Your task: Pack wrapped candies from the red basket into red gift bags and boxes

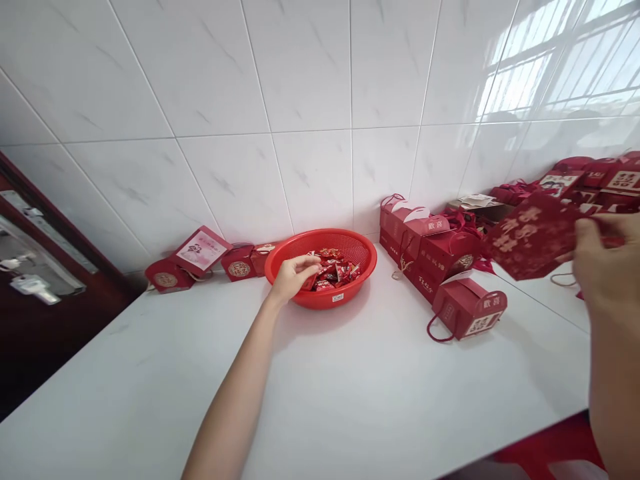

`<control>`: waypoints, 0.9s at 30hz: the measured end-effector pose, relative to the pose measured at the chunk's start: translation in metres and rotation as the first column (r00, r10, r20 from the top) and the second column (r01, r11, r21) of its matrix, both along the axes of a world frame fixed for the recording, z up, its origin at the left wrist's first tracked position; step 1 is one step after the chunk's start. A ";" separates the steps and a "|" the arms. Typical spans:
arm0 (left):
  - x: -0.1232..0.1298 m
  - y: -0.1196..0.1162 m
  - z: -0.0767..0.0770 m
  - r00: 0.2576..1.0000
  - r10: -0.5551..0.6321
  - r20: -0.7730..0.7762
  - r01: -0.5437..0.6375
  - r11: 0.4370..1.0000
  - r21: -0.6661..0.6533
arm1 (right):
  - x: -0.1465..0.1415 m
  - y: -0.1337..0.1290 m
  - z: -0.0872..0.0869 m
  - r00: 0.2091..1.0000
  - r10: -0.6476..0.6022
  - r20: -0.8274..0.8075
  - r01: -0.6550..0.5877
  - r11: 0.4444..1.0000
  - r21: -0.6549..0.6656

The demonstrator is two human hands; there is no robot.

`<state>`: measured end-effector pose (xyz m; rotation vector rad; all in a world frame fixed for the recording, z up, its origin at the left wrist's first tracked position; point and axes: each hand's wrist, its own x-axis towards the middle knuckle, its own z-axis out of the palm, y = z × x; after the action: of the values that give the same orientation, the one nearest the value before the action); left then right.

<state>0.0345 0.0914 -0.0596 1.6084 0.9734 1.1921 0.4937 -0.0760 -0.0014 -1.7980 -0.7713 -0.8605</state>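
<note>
My left hand reaches over the near left rim of a red plastic basket, its fingers drawn together at the candies. Small red-wrapped candies lie piled in the basket; what is between those fingers is hidden. On the right, my right hand grips a dark red gift box with pale printed characters, held up above the table and seen from a flat face. Its fingers are partly blurred. Below that box, a smaller red gift box with a cord handle rests on the table.
Several red gift boxes stand in a row right of the basket. More boxes are heaped at the far right. Others lean along the tiled wall at left. A white table spans the front; a door with keys is at left.
</note>
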 end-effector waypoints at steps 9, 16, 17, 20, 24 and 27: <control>-0.002 0.009 -0.006 0.931 0.257 0.260 -0.242 0.966 -0.085 | -0.021 0.048 -0.045 0.703 0.225 -0.674 -0.445 0.879 -0.170; 0.000 0.009 -0.006 0.977 0.215 0.009 -0.214 0.976 -0.025 | -0.024 0.043 -0.046 0.620 0.238 -0.748 -0.526 0.833 -0.171; 0.001 0.008 -0.006 0.975 0.216 -0.053 -0.217 0.976 -0.006 | -0.024 0.041 -0.045 0.633 0.236 -0.737 -0.517 0.837 -0.176; 0.006 0.004 -0.005 0.933 0.219 -0.285 -0.207 0.976 0.072 | -0.023 0.037 -0.045 0.755 0.219 -0.618 -0.373 0.919 -0.130; 0.013 -0.006 -0.004 0.770 0.210 -0.603 -0.123 0.975 0.183 | -0.037 0.032 -0.040 0.928 0.279 -0.248 -0.225 0.948 0.223; 0.016 -0.011 -0.001 0.654 0.199 -0.730 -0.094 0.979 0.182 | -0.081 0.022 -0.036 0.884 0.442 0.152 -0.465 0.796 0.387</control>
<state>0.0504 0.0803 -0.0606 2.2297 1.5923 0.6634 0.4123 -0.0541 -0.0378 -1.1457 -0.9284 -0.6841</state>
